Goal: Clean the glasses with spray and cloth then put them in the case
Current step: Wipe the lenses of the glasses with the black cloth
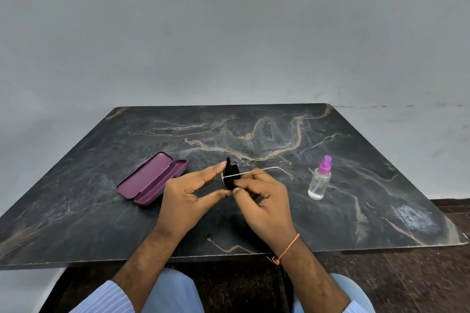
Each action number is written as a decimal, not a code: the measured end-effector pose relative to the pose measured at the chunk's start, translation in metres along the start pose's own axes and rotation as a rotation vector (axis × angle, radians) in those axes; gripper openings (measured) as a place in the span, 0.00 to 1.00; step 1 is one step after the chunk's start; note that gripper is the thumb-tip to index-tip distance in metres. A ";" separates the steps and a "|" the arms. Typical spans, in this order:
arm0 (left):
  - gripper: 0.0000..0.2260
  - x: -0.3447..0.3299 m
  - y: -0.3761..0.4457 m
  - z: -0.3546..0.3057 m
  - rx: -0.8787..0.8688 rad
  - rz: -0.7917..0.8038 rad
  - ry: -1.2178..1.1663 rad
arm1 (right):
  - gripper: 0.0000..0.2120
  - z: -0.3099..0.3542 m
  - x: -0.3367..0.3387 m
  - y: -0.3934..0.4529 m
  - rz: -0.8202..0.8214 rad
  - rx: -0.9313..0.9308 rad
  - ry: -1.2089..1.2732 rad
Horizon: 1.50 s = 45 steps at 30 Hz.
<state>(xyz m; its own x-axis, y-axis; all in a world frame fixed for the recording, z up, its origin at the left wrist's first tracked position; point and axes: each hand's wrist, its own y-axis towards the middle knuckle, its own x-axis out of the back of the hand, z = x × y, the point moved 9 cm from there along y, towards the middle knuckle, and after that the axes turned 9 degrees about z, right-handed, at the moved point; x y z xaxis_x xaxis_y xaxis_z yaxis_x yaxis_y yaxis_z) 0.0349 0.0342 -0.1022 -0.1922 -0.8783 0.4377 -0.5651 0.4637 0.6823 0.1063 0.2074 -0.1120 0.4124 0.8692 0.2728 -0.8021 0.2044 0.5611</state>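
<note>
Thin metal-framed glasses (264, 170) are held above the middle of the dark marble table (101, 211), their arms pointing right and away. My left hand (189, 195) holds the front of the frame between thumb and forefinger. A black cloth (231, 175) is wrapped over a lens, and my right hand (264, 201) pinches it there. To the left lies the purple case (150, 178), open, with nothing inside. A clear spray bottle (320, 180) with a pink-purple nozzle stands upright to the right.
The table's near edge runs just in front of my lap, and a pale wall stands behind its far edge. A whitish smudge (417, 218) marks the tabletop at the near right. Dark floor shows at the lower right.
</note>
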 end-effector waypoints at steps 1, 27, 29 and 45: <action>0.28 0.000 0.000 0.000 0.001 0.001 -0.002 | 0.10 0.000 0.001 -0.001 -0.006 0.005 0.008; 0.30 0.003 0.001 -0.007 0.029 -0.003 -0.018 | 0.09 -0.001 -0.001 0.003 0.039 -0.044 0.054; 0.29 0.002 0.001 -0.006 0.029 0.000 -0.024 | 0.10 0.002 -0.004 0.004 0.067 -0.015 0.031; 0.28 0.001 0.000 0.000 0.034 0.012 -0.045 | 0.13 0.001 -0.006 0.005 0.081 -0.019 -0.028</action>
<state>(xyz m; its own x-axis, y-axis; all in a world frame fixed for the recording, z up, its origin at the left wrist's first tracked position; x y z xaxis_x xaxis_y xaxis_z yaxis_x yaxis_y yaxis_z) 0.0350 0.0336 -0.1019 -0.2349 -0.8772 0.4188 -0.5889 0.4712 0.6566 0.1005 0.2022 -0.1099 0.3574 0.8706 0.3382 -0.8414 0.1429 0.5211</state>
